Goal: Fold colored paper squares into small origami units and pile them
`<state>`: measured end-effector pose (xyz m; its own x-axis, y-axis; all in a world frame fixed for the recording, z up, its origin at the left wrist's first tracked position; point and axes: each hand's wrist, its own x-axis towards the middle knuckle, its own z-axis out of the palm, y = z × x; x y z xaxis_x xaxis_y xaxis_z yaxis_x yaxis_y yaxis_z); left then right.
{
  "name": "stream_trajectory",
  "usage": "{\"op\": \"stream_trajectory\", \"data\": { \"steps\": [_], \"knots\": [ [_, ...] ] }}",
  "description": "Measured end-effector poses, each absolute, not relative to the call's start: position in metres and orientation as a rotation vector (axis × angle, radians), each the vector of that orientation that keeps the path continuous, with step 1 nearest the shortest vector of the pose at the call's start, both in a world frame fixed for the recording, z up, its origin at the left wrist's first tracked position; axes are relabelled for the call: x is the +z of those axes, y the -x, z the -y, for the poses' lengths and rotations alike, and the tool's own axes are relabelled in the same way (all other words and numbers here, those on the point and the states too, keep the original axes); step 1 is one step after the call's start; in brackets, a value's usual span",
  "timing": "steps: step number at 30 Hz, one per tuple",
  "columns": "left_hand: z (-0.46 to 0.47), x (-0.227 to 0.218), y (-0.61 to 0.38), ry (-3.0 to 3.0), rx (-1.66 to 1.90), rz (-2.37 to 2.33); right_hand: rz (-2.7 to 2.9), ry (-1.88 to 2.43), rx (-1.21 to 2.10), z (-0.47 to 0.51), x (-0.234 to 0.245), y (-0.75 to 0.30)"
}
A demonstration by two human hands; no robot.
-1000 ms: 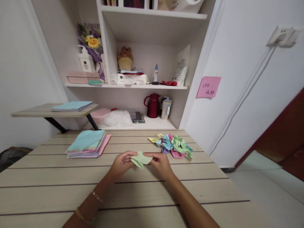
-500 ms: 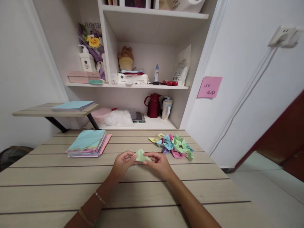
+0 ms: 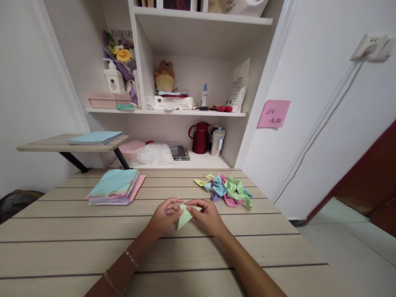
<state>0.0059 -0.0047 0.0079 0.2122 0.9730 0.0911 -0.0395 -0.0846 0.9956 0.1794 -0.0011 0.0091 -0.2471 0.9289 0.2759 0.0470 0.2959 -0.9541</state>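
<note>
A small folded piece of light green paper (image 3: 185, 215) is held between both hands just above the wooden table (image 3: 77, 247). My left hand (image 3: 165, 215) pinches its left side and my right hand (image 3: 206, 214) pinches its right side, fingers closed on it. The paper's point hangs down toward me. A pile of several finished folded paper shapes (image 3: 228, 190) in green, blue, pink and yellow lies on the table to the right, beyond my right hand. A stack of flat coloured paper sheets (image 3: 116, 187) with a blue sheet on top lies to the left.
Behind the table stands a white shelf unit (image 3: 188, 112) with a dark red jug (image 3: 199, 137), a cup, a plastic bag, bottles and boxes. A small side table (image 3: 66, 144) at the left carries more blue paper. A pink note (image 3: 274, 113) sticks on the right wall.
The green paper has been turned and folded flatter, its point now hanging down toward me. Both hands have sunk slightly closer to the table while keeping hold.
</note>
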Motion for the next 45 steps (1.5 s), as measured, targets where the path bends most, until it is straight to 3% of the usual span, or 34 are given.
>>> {"op": "stream_trajectory", "data": {
  "steps": [10, 19, 28, 34, 45],
  "knots": [
    [0.003, 0.003, -0.004, -0.979, 1.139, -0.944, 1.241, 0.665, 1.399, 0.000, -0.001, -0.167],
    [0.008, 0.007, -0.006, -0.833, 1.136, -0.809, 1.256, 0.714, 1.446, 0.003, 0.001, -0.165],
    [0.007, 0.002, -0.014, -1.238, 1.269, -1.007, 1.549, 1.005, 0.996, 0.004, 0.000, -0.167],
    [0.021, 0.004, -0.020, -1.429, 1.147, -1.002, 1.774, 1.115, 0.449, 0.014, 0.007, -0.169],
    [0.025, 0.003, -0.023, -1.422, 1.238, -1.153, 1.723, 1.174, 0.402, 0.015, 0.005, -0.171]
  ]
}}
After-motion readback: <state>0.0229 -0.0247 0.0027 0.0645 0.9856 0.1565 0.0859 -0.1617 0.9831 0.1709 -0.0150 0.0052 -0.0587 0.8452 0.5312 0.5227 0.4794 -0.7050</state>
